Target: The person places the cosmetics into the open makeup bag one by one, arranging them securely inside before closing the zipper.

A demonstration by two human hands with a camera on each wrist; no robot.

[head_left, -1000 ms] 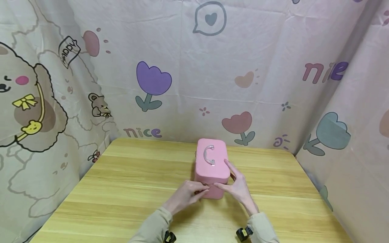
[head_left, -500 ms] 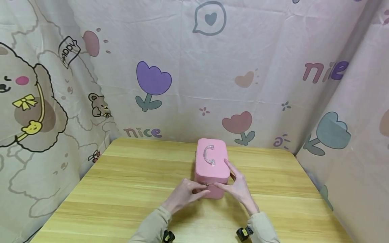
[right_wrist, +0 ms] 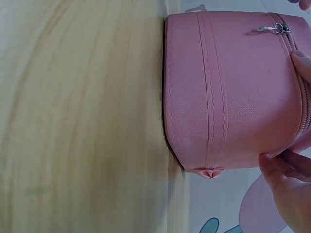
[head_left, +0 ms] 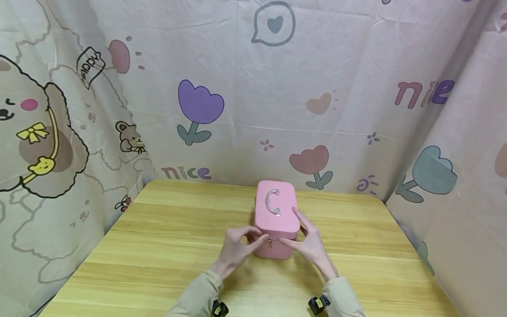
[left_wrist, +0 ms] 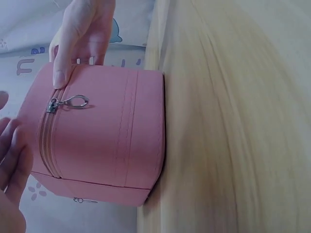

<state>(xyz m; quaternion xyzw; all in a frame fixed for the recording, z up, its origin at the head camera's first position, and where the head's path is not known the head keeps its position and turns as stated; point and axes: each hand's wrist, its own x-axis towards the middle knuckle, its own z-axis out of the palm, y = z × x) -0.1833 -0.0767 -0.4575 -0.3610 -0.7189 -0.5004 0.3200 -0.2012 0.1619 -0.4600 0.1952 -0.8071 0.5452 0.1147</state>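
A pink case [head_left: 283,222] stands upright on the wooden table, lid down, with a silver handle [head_left: 267,202] on top. A zipper runs round below its lid. In the left wrist view, a silver zipper pull [left_wrist: 77,101] hangs free on the front face. My left hand [head_left: 234,248] is at the front left corner, thumb and fingers parted near the lid, the pull not between them. My right hand [head_left: 312,247] holds the front right corner, thumb by the zipper [right_wrist: 306,102] and fingers round the side. A second pull [left_wrist: 85,200] shows on the left side.
The wooden table [head_left: 178,229] extends on both sides of the case. Behind it hangs a printed curtain [head_left: 253,110] with flowers and bears, close to the table's back edge. A black wrist camera [head_left: 318,304] sits at the right sleeve.
My left hand has let go of the zipper pull at the front and shifted slightly up and left, its thumb and fingers spreading. The right hand and the case have stayed put.
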